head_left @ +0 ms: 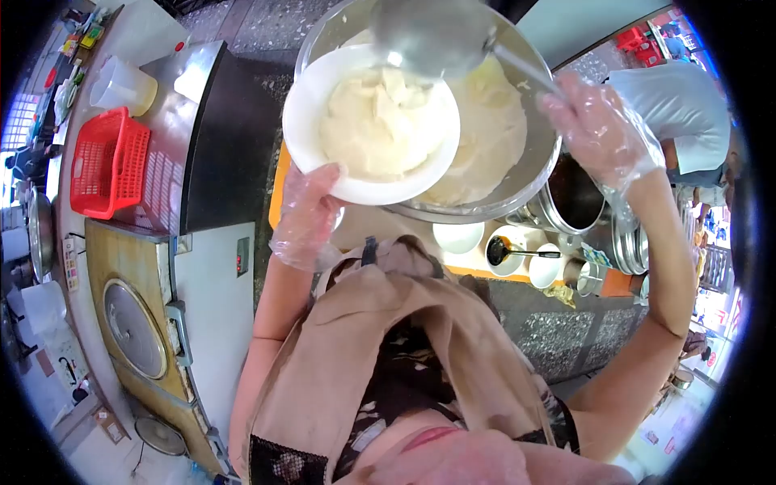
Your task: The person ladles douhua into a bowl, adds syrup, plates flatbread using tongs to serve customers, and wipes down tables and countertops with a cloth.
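My left hand (311,212), in a clear plastic glove, grips the near left rim of a white bowl (436,174) with its thumb over the edge. Soft pale curd (380,129), like tofu pudding, is heaped in the bowl. Under and behind it stands a large metal pot (543,170) with more of the same curd (489,137). My right hand (594,133), also gloved, is closed around the handle of a metal ladle (428,36). The ladle's head is motion-blurred and hangs over the far side of the bowl; what it carries cannot be made out.
Nearer me are white bowls (458,237), a black ladle (521,252) in another bowl, and a dark-filled metal pot (575,194). A red basket (109,166) and a plastic jug (123,86) stand on the left counter. Another person (675,109) bends over at right.
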